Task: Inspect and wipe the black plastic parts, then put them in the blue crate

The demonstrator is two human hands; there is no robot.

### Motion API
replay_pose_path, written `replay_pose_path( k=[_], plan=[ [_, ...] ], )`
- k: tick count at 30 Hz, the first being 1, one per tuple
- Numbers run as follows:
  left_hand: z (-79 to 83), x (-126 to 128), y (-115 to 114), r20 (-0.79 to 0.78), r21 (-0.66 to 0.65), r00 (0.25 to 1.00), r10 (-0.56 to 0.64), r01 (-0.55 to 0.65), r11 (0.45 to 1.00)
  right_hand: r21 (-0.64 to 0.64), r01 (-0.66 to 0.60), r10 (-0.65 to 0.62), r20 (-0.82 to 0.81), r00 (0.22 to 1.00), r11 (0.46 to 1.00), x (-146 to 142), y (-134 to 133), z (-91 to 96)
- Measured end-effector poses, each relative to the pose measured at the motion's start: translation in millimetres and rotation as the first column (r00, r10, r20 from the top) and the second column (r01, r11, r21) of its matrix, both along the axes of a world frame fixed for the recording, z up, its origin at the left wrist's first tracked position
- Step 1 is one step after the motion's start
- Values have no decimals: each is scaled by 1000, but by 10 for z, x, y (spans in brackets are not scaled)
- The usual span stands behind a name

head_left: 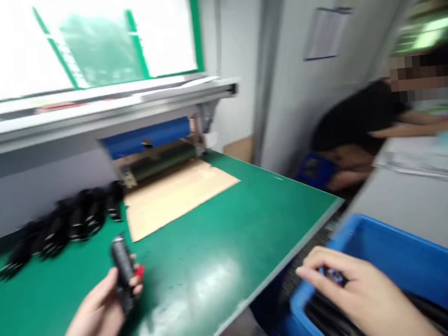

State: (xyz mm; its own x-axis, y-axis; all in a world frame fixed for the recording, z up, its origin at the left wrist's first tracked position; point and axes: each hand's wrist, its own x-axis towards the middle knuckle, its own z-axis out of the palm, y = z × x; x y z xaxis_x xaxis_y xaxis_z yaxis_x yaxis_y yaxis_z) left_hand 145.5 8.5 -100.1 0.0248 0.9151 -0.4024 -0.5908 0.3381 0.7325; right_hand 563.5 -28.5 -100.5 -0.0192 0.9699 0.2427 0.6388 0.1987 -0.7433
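Note:
My left hand [99,309] is closed around a slim black part [122,271] with a red tip, held upright above the green table [215,252]. My right hand [356,287] reaches into a blue bin [408,261] at the table's right edge, fingers curled on a small dark part [333,276] among other black pieces. A row of similar black parts [64,224] lies along the back left of the table. The picture is blurred by motion.
A tan cardboard sheet [175,193] lies before a machine with a blue roller cover [146,136]. To the right, another person in a black top [361,119] leans on a grey table [418,198]. A bright window [79,39] is behind.

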Motion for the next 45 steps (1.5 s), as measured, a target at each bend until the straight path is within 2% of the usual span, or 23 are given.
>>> replay_pose_path(
  k=[1,3,6,8,11,13,15,17,20,22,25,32,36,39,45],
  plan=[
    [22,-99,6,-1,53,1000,-25,25,998,11,-154,154,-29,988,988,-463,182,123],
    [59,-197,37,-15,169,995,-100,101,980,57,-399,403,-83,911,915,-1394,464,305],
    [115,-283,77,-14,328,991,-134,132,935,129,-582,589,-22,808,803,-2547,787,398],
    [135,-411,107,19,392,993,-114,97,915,147,-634,630,77,773,760,-3048,985,374],
    [96,-701,182,138,373,989,52,-100,922,169,-656,641,140,755,736,-3434,1244,270],
    [30,-867,230,245,276,953,177,-243,930,204,-652,638,138,758,730,-3526,1361,175],
    [-47,-951,256,325,187,916,235,-306,933,256,-654,645,132,753,712,-3544,1416,77],
    [-114,-958,256,339,176,910,239,-311,934,293,-677,670,139,729,676,-3524,1417,-2],
    [-173,-922,224,251,217,943,217,-273,937,292,-726,723,140,677,623,-3483,1383,-61],
    [-182,-927,199,158,237,967,198,-232,943,276,-717,722,103,685,641,-3463,1373,-69],
    [-165,-976,175,55,281,980,191,-199,939,235,-670,671,89,736,704,-3443,1386,-61],
    [-148,-1001,152,9,261,978,208,-203,944,238,-634,538,364,761,736,-3444,1419,-40],
    [-164,-980,144,-40,257,979,201,-184,949,256,-603,459,451,766,755,-3462,1423,-45],
    [-176,-978,141,-53,252,978,203,-183,950,278,-600,432,481,763,750,-3470,1431,-57],
    [-215,-1033,125,-118,264,959,256,-218,940,321,-641,455,493,742,697,-3489,1458,-113]
  ],
)
